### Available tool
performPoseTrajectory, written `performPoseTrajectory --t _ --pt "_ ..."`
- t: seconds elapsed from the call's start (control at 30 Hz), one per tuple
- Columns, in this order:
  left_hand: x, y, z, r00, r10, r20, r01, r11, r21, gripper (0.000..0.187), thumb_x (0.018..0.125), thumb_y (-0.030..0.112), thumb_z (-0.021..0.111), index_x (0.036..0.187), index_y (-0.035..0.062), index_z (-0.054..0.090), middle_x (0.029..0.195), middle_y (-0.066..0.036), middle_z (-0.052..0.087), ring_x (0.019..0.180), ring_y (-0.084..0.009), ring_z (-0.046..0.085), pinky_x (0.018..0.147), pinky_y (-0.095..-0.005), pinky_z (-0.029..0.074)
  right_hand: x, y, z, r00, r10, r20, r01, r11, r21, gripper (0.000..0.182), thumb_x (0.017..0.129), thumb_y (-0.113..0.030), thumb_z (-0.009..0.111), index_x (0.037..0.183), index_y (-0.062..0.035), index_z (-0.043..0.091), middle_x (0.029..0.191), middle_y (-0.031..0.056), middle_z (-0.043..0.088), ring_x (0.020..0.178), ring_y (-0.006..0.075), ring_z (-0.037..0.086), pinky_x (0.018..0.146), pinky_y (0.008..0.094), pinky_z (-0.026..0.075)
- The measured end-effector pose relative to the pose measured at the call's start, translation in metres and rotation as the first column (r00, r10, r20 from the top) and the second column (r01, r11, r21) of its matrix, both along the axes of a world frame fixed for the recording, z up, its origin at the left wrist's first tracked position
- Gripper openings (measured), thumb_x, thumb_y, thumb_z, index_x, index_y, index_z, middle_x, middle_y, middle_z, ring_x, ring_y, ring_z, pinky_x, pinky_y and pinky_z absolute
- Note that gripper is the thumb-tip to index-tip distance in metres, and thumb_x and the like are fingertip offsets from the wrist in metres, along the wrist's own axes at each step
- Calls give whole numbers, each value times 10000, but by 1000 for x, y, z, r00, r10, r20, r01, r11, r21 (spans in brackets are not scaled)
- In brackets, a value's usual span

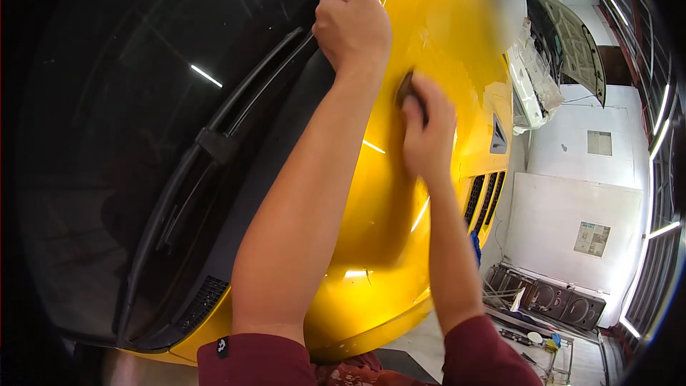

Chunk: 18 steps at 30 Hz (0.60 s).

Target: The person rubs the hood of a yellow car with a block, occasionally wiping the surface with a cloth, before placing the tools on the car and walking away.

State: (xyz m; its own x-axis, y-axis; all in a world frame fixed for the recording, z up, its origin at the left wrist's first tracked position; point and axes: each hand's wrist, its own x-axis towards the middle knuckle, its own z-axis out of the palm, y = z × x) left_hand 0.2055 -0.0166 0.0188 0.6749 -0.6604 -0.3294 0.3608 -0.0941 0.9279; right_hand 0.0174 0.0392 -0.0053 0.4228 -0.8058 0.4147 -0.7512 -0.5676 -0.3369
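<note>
Evidently, both hands are positioned over the yellow bonnet of a vehicle. The right hand pinches a dark block between thumb and fingers; the block is located at the bonnet surface, around the middle of the panel (its outline is blurred, so its exact form cannot be determined). The left hand is curled into a fist, back of the hand toward the viewer, above the border between the bonnet and the base of the dark windscreen. Whether that fist encloses or leans on anything cannot be told. A black wiper lies along the windscreen, to the left of the left forearm. Dark slotted vents are noted at the bonnet's far edge, to the right of the right forearm. Both arms emerge from dark red sleeves. Beyond the vehicle, a raised panel is observed, together with a white wall bearing posted sheets.
</note>
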Motion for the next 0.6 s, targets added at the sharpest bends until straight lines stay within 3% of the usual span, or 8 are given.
performPoseTrajectory --t 0.1,0.17,0.27,0.37,0.43,0.53,0.57,0.6 --pt "2 0 -4 1000 19 -8 -19 1000 5 458 995 226 378 1034 -107 691 1075 -352 710 1063 -497 690 1041 -519 513 12 -60 3 996 -84 -11 84 996 29 373 961 -149 653 1329 -89 638 1315 149 676 1236 361 592 1078 466 397" --pt "0 -2 -3 1000 14 -18 -14 1000 -6 458 993 223 381 1035 -112 689 1078 -356 708 1066 -502 687 1040 -520 513 12 -41 4 996 -77 -45 78 997 18 378 968 -143 644 1343 -98 632 1317 139 677 1234 360 593 1077 469 404" --pt "0 -2 -5 1000 16 -20 -16 1000 -1 455 990 218 385 1038 -121 686 1081 -362 704 1070 -511 683 1038 -521 512 4 68 10 993 -50 -107 46 998 -40 359 953 -128 659 1308 -73 659 1308 152 680 1237 364 596 1087 475 397" --pt "0 0 0 1000 6 12 -6 1000 6 455 989 215 386 1038 -125 684 1083 -362 704 1069 -513 683 1037 -520 513 -4 17 -2 997 19 -69 -24 997 -78 342 941 -116 669 1275 -45 672 1287 172 687 1211 381 611 1064 474 424" --pt "2 1 0 1000 13 5 -13 1000 11 452 986 211 386 1037 -122 686 1085 -359 705 1067 -513 684 1034 -521 515 14 -56 3 999 -46 10 47 998 -39 286 970 -143 636 1231 -32 677 1240 177 705 1147 413 634 1011 468 480" --pt "4 1 0 1000 -5 1 5 1000 6 451 983 204 383 1041 -124 688 1084 -356 707 1067 -517 682 1036 -515 516 26 -66 12 997 -66 36 62 994 85 285 982 -158 624 1239 -44 670 1265 164 695 1179 401 620 1041 473 457" --pt "4 1 1 1000 -7 -4 7 1000 3 452 981 209 386 1043 -119 691 1087 -355 707 1070 -517 682 1036 -514 517 10 -40 -5 999 -47 -22 45 997 -68 328 970 -156 638 1284 -68 660 1300 156 682 1230 379 602 1071 464 426" --pt "4 3 1 1000 -10 -9 10 1000 0 453 978 213 389 1046 -115 695 1090 -354 708 1073 -517 681 1035 -514 518 5 5 -5 997 -65 -35 65 998 -11 398 953 -146 650 1348 -91 646 1352 146 659 1279 353 579 1104 463 385"
